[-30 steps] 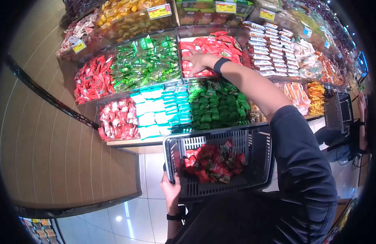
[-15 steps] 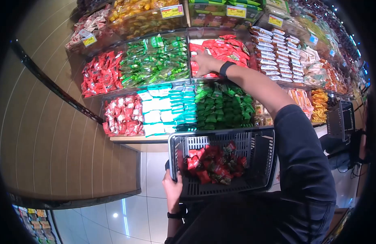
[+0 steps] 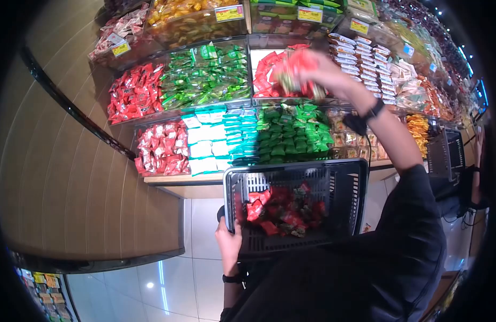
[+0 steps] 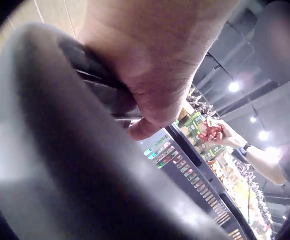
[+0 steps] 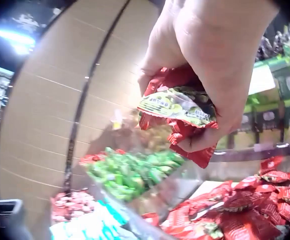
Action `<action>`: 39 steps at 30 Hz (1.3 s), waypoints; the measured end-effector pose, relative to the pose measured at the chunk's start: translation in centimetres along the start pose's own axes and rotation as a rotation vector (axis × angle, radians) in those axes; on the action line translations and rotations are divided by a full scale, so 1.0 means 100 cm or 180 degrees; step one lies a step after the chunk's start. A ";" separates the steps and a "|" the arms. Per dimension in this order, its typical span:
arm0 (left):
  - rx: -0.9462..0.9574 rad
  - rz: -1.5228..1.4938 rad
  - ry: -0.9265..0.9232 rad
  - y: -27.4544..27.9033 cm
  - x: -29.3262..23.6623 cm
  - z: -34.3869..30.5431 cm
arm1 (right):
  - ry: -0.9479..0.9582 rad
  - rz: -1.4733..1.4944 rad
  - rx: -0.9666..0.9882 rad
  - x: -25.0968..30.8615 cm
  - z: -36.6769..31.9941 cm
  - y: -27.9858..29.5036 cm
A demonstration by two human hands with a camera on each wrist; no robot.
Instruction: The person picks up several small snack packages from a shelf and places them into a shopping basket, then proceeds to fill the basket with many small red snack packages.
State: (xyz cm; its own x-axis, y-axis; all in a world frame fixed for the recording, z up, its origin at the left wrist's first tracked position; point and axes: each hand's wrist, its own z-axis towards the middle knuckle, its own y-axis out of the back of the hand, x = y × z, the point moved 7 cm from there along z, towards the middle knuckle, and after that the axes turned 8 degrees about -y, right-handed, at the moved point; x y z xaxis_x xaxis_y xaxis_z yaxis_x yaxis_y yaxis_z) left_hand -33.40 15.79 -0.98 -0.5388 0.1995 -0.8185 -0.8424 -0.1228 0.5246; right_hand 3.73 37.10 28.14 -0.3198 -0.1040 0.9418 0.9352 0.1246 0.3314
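My right hand (image 3: 326,72) grips a bunch of red snack packets (image 5: 177,107), its fingers curled around them, above the bin of red packets (image 3: 267,72). Green and white print shows on one held packet in the right wrist view. Low in front of my body, my left hand (image 3: 228,241) holds the rim of a dark shopping basket (image 3: 230,185) at its left side. Inside the basket lies a pile of red packets (image 3: 280,212). The left wrist view shows the left hand's thumb side close over the basket's rim (image 4: 60,150).
Bins of green packets (image 3: 205,75), teal and white packets (image 3: 221,139), dark green packets (image 3: 293,134) and white bars (image 3: 360,64) surround the red bin. A curved brown wall panel (image 3: 98,204) stands at left. Another basket (image 3: 446,153) is at far right beside a person.
My right hand has closed on several red packets and lifted them up and to the right out of the bin. The left hand keeps its hold on the basket.
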 end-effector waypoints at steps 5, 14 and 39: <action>-0.0007 -0.0036 -0.0051 -0.003 0.010 0.001 | 0.0374 -0.0949 0.1050 -0.051 -0.141 -0.119; -0.0016 -0.0001 -0.0218 -0.003 0.013 0.000 | 0.0581 -0.1956 0.0860 -0.072 -0.161 -0.151; -0.0768 0.0124 -0.0597 -0.061 0.092 0.009 | -0.1764 -0.3491 -0.1330 -0.149 0.105 0.001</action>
State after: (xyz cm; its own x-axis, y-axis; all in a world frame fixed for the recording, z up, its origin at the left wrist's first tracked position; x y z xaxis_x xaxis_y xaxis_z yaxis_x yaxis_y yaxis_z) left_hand -33.25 19.29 -11.48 -0.5795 0.3632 -0.7296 -0.8099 -0.3567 0.4657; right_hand 6.95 48.98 14.73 -0.8701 0.4771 0.1237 0.0913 -0.0906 0.9917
